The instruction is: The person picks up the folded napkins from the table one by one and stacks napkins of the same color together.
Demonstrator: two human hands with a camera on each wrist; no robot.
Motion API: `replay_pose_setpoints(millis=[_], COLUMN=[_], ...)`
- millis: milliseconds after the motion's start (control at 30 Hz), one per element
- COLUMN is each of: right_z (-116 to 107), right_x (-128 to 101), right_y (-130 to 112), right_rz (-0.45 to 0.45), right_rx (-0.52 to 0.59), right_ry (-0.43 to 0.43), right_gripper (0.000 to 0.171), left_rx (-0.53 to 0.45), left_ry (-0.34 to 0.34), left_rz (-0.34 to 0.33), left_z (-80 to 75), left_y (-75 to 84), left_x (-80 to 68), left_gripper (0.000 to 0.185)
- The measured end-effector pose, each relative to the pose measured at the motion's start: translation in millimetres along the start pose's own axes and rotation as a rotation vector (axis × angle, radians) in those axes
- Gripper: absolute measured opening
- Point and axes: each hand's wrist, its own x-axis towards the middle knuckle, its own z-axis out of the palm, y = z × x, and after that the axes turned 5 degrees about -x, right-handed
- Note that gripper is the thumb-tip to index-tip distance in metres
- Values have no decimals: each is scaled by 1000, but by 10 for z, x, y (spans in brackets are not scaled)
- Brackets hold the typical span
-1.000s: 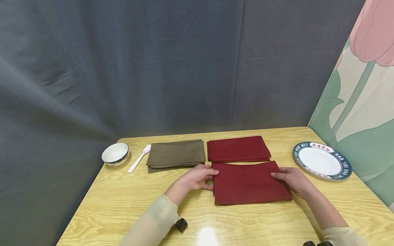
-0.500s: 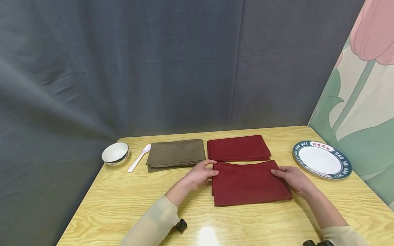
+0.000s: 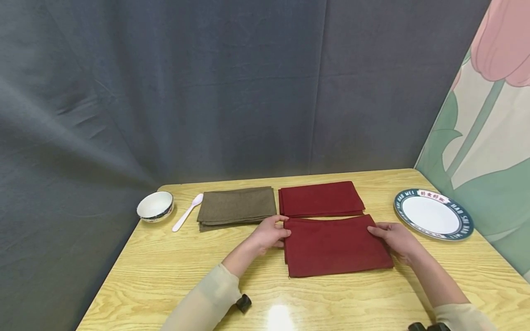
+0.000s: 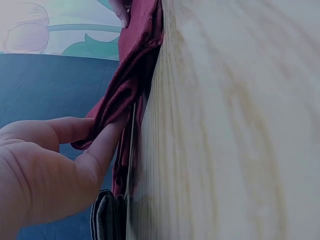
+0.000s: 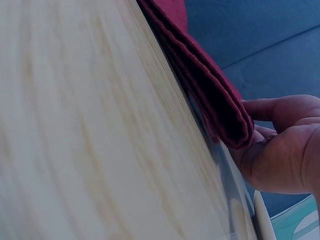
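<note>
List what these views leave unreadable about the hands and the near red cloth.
- Head view: the left hand hides the left edge of the near red cloth; fold layers are too small to count.
- Head view: the right hand has its fingers on the cloth's right edge, thumb hidden.
- Left wrist view: cloth cut off at the top edge.
- Right wrist view: the table is blurred and fills most of the frame.

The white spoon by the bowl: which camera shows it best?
The head view. There the white spoon lies in full on the table, between the bowl and the brown cloth. Neither wrist view shows it; they see only table edge, cloth folds and fingers.
</note>
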Motion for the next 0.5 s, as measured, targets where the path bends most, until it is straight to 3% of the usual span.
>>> replay_pose_setpoints(millis=[500], right_z=[-19], right_x=[32], right_y=[-46], right_rz=[6], right_rx=[112], right_ry=[-39], right_gripper=[62], left_rx=[-40], left_ry=[39], left_rz=[16], left_z=[-47], left_y=[33], left_x=[29], left_gripper=[51])
